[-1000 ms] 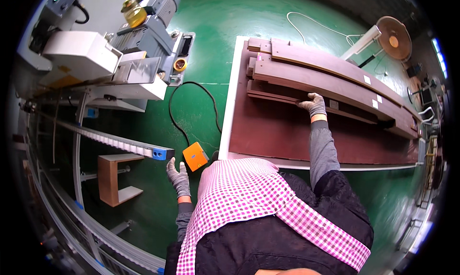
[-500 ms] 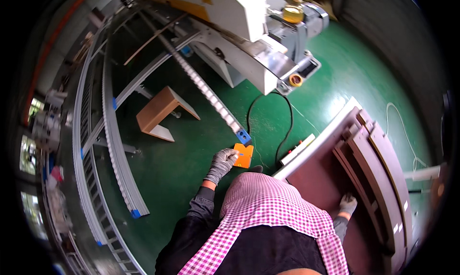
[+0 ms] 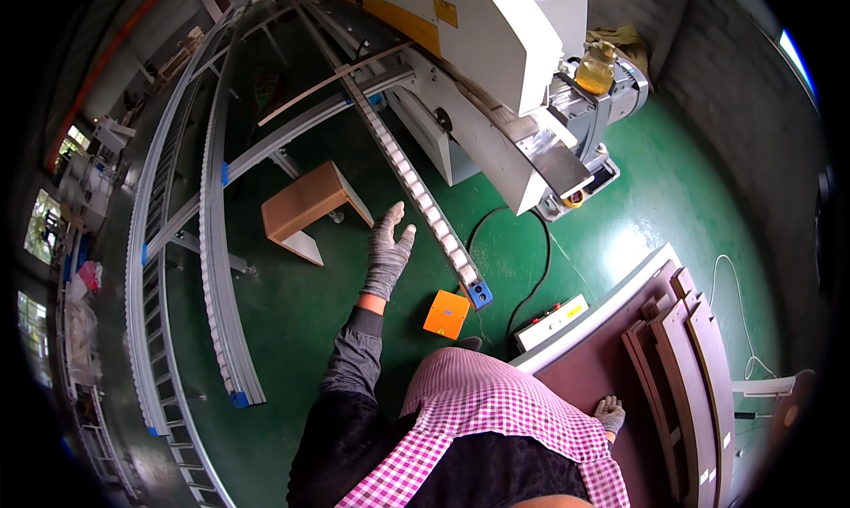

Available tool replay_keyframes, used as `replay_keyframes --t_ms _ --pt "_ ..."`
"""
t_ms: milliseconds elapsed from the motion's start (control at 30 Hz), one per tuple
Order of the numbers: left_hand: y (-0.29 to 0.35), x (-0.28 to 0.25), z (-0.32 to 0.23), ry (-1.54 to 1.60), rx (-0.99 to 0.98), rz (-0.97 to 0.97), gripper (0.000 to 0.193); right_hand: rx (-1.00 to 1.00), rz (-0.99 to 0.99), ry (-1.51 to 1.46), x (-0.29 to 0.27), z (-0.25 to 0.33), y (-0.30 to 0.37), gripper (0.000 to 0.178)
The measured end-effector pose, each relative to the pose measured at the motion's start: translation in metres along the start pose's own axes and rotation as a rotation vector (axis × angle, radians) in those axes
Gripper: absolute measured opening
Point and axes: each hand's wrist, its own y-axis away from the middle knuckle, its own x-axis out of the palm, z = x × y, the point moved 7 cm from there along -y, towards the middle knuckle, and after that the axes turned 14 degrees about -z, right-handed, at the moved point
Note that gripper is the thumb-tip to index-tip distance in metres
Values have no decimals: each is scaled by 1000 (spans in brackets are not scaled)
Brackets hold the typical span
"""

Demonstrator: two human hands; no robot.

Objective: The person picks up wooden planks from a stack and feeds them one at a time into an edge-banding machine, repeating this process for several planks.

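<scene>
My left hand (image 3: 388, 253), in a grey glove, reaches forward with thumb and fingers apart and nothing in it. It is beside the end of a conveyor rail with white rollers (image 3: 416, 189), apparently not touching it. An orange box (image 3: 445, 314) is below the rail's blue end cap, near my foot. To my right, my gloved right hand (image 3: 609, 413) rests at a dark reddish-brown panel (image 3: 580, 366), fingers spread a little and holding nothing visible. Curved brown boards (image 3: 677, 357) are stacked on that panel, to the right of this hand.
A white and grey machine (image 3: 505, 56) with a motor (image 3: 624, 87) stands ahead. Roller conveyor rails (image 3: 217, 242) run along the left. A brown angled stool-like piece (image 3: 305, 205) stands on the green floor. A black cable (image 3: 549, 260) loops near a white control box (image 3: 551, 322).
My left hand has moved forward and left, away from the orange box, and its fingers have opened. My right hand has drawn back toward my body. The view has shifted.
</scene>
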Motion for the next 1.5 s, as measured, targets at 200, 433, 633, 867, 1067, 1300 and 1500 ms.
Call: replay_keyframes --t_ms 200,433,633,867,1067,1300,1500 --pt "-58 8 -4 -239 222 -37 63 51 119 142 46 -53 37 59" --pt "-134 17 33 -566 179 12 83 63 30 221 63 -64 53 56" --pt "-212 19 80 -888 245 6 91 95 7 122 59 -72 46 51" --pt "-296 26 146 -1148 157 80 94 53 167 140 64 -86 54 19" --pt "-304 22 225 -1135 -5 406 99 66 195 115 64 -96 90 15" --pt "-225 22 199 -877 157 487 69 98 -111 193 70 -91 112 22" --pt "-58 -56 31 -673 109 656 49 177 322 65 101 -93 142 21"
